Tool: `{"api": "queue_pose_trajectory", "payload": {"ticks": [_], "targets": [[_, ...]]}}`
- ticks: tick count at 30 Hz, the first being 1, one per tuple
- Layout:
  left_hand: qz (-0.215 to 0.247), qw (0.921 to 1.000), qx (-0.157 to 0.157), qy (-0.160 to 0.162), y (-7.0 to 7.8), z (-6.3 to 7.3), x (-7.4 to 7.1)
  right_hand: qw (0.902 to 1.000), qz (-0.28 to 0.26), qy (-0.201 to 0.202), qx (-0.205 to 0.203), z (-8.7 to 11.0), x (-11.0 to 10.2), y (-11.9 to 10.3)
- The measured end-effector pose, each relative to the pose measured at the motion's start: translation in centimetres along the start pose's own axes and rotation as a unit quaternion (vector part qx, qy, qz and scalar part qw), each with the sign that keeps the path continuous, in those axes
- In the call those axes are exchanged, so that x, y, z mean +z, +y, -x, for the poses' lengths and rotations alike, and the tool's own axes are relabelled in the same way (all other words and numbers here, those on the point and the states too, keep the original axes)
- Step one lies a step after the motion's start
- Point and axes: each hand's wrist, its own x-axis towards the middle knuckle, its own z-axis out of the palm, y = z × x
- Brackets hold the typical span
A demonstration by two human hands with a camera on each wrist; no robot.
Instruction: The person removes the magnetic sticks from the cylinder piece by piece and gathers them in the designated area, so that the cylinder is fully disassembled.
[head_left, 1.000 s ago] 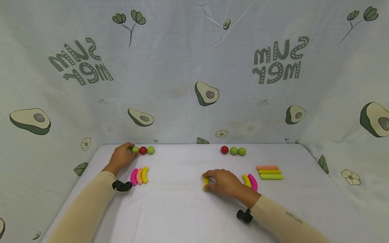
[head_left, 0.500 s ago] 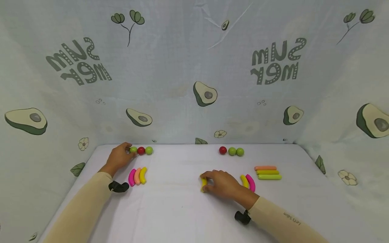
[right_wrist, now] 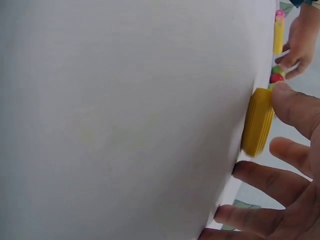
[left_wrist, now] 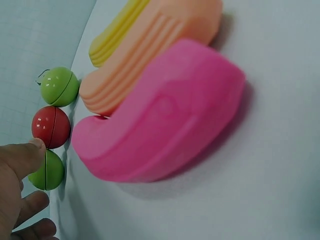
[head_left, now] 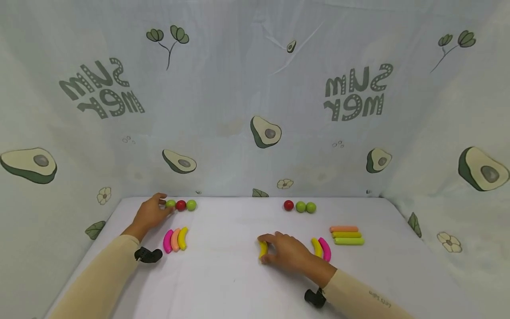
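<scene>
At the back left, my left hand (head_left: 152,212) is spread loosely around a green ball (head_left: 170,203); it ends a row with a red ball (head_left: 181,205) and another green ball (head_left: 191,205). In the left wrist view the thumb (left_wrist: 25,157) overlaps the near balls and the other fingers stand apart. My right hand (head_left: 287,252) is around a yellow toy banana (head_left: 263,250) on the white tabletop. The right wrist view shows its thumb (right_wrist: 290,105) at one end of the banana and the index fingertip just off the other end, with a narrow gap.
Pink (head_left: 168,241), peach (head_left: 175,240) and yellow (head_left: 182,239) toy bananas lie below the left balls. At right are a yellow (head_left: 316,247) and a pink (head_left: 325,249) banana, several stick shapes (head_left: 346,235), and a red ball (head_left: 288,205) beside two green balls (head_left: 305,207).
The head view has tilted slightly up. The fingers of both hands have spread a little wider around the green ball and the yellow banana; the pieces keep their places.
</scene>
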Motion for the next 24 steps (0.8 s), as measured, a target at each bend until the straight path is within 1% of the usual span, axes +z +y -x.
{"api": "queue_pose_trajectory", "payload": {"ticks": [2, 5, 8, 11, 14, 17, 19, 21, 24], "targets": [[-0.001, 1.0000, 0.001, 0.005, 0.1, 0.0, 0.1, 1.0000, -0.007, -0.005, 0.002, 0.2, 0.0, 0.1], [-0.003, 0.9996, 0.011, 0.025, 0.6, 0.0, 0.1, 0.9997, -0.022, -0.004, 0.002, 0.5, -0.4, 0.6], [0.000, 0.9983, 0.033, 0.049, 1.6, 0.1, 0.0, 0.9994, -0.036, 0.003, 0.002, 0.7, -1.2, 1.4], [0.004, 0.9964, 0.057, 0.063, 2.9, 0.4, -0.1, 0.9994, -0.031, 0.014, 0.007, 0.9, -2.2, 2.1], [0.005, 0.9948, 0.077, 0.066, 4.0, 1.1, -0.3, 0.9992, -0.012, 0.028, 0.024, 1.1, -3.2, 2.9], [0.001, 0.9935, 0.098, 0.058, 4.9, 1.8, -0.3, 0.9975, 0.022, 0.045, 0.050, 1.2, -4.2, 3.7], [-0.006, 0.9922, 0.113, 0.053, 5.4, 2.3, -0.2, 0.9956, 0.044, 0.058, 0.060, 1.4, -4.9, 4.4], [-0.009, 0.9897, 0.134, 0.050, 5.9, 2.8, -0.2, 0.9932, 0.067, 0.073, 0.061, 1.6, -5.7, 5.0], [-0.016, 0.9857, 0.161, 0.047, 6.6, 3.7, -0.3, 0.9897, 0.091, 0.098, 0.052, 1.9, -6.7, 6.0]]}}
